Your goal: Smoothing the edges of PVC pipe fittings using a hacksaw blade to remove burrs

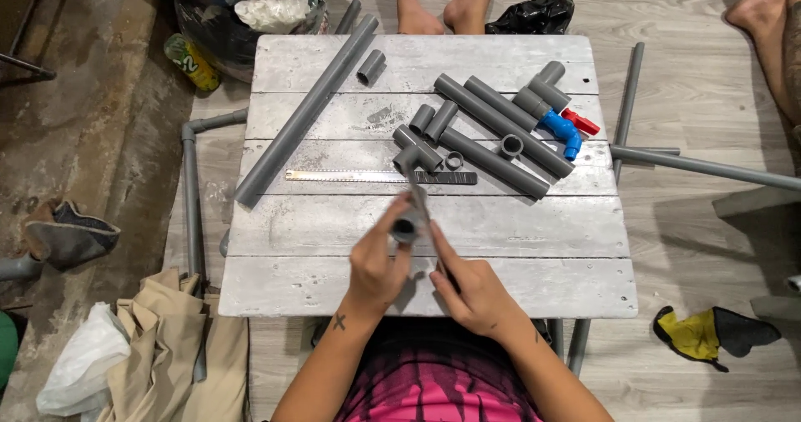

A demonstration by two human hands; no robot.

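Note:
My left hand (377,263) grips a short grey pipe piece (406,226), held up with its open end facing me. My right hand (474,287) holds a thin flat tool (419,205) whose tip rests against the pipe's rim. Both hands hover over the near half of a whitewashed wooden table (517,238). Beyond them lie a hacksaw blade (380,176), a long grey pipe (304,113), several shorter grey pipes (492,161) and fittings (417,151), and a blue valve with a red handle (567,130).
Another person's bare feet (438,9) stand at the table's far edge, and a further foot (763,5) shows at top right. Long pipes (709,167) lie on the floor to the right and left. Bags, cloth and gloves (717,330) lie around.

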